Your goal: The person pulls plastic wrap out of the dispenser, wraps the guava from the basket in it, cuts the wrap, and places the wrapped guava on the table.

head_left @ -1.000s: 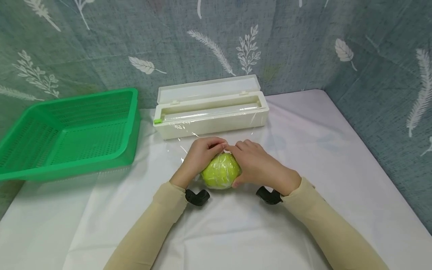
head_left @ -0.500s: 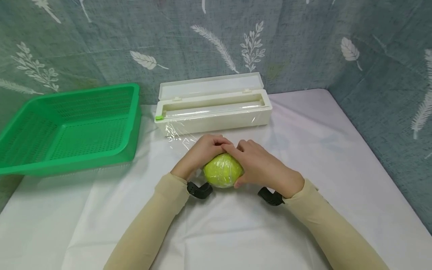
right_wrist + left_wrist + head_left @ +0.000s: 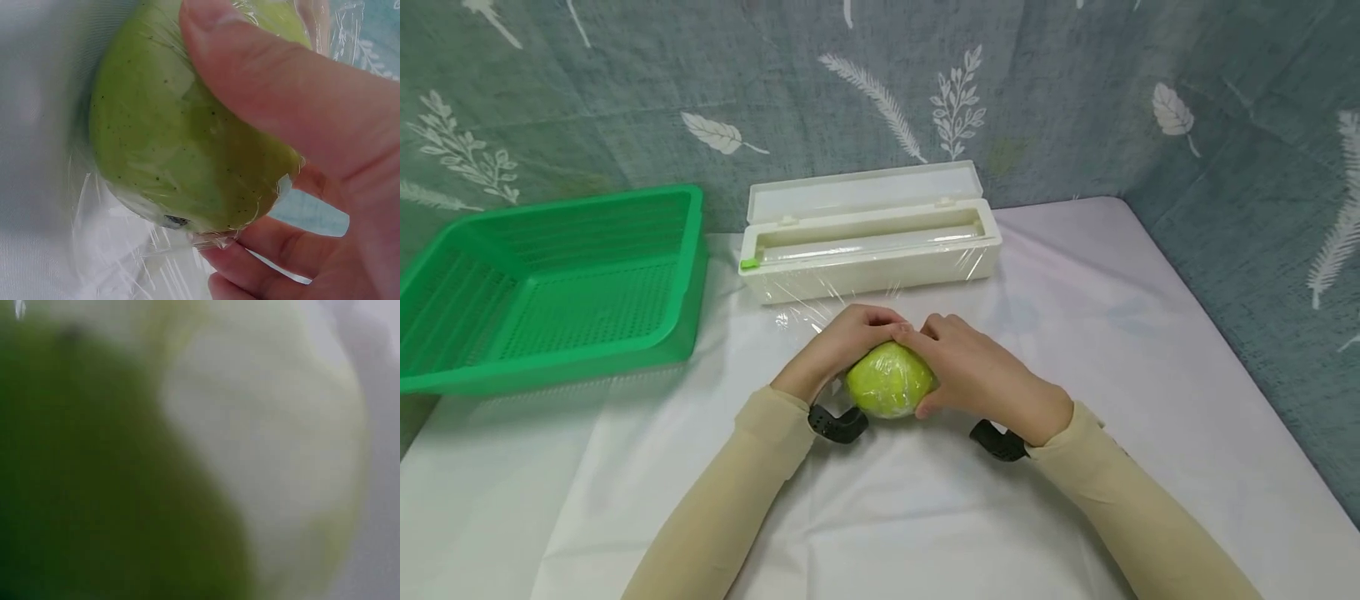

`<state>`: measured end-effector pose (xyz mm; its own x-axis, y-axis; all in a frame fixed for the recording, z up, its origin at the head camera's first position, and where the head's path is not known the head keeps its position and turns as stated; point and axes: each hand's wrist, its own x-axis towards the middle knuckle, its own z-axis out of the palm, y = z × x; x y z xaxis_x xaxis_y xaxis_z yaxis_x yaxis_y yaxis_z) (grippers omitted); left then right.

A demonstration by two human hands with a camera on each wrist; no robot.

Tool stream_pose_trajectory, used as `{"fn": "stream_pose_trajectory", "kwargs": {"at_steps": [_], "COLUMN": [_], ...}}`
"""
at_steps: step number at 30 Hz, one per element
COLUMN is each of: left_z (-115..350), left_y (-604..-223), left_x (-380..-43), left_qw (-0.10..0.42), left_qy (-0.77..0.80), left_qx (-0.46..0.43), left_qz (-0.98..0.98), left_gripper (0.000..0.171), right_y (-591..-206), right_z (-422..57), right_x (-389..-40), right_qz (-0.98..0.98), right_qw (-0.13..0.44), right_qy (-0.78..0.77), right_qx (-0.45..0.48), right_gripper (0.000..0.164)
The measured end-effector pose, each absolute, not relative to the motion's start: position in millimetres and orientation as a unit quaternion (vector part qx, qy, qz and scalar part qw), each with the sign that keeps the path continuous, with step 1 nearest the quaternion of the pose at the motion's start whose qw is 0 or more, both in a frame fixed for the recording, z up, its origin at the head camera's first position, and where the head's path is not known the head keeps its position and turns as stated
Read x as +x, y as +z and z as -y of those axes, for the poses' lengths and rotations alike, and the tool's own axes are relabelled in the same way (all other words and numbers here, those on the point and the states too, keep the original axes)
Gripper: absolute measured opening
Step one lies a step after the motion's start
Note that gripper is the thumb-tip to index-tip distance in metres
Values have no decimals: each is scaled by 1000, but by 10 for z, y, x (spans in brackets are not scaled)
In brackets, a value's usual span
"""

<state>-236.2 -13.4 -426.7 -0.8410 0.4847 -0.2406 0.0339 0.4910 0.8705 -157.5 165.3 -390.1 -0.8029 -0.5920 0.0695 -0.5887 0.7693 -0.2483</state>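
Observation:
In the head view a yellow-green pear (image 3: 889,381), covered in clear plastic wrap, sits on the white cloth between both hands. My right hand (image 3: 981,367) grips its right side, thumb on the near side and fingers curled over the far side. The right wrist view shows the thumb (image 3: 250,75) across the speckled skin and the fingertips at the wrap's gathered edge. My left hand (image 3: 850,342) lies along the far left of the pear, its fingertips and thumb pinching the wrap near the right index finger. Only blurred green surface (image 3: 112,475) fills much of the left wrist view.
Behind the hands stands an open white wrap dispenser (image 3: 880,271) with a roll inside and a green slider (image 3: 749,263). Clear film (image 3: 808,312) stretches from it towards the hands. A green plastic basket (image 3: 681,321) is at the left. A patterned curtain (image 3: 1060,108) borders the table.
The hands stay around the pear with small finger movements. The right index finger now covers the bunched wrap seen earlier at the fingertips. Creases in the film before the dispenser have shifted.

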Motion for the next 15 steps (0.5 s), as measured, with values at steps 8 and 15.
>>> {"fn": "stream_pose_trajectory", "kwargs": {"at_steps": [8, 15], "left_z": [151, 169], "left_y": [-4292, -4264], "left_x": [-2345, -2317], "left_qw": [239, 177], "left_qy": [501, 475], "left_qx": [134, 192], "left_qz": [-821, -840], "left_gripper": [22, 16], "right_y": [-3909, -3927], "right_z": [-1619, -1616], "right_x": [-1559, -1578], "right_qz": [-947, -948], "right_qw": [10, 20], "right_qy": [-121, -131], "right_qx": [-298, -290], "right_gripper": [89, 84]}}
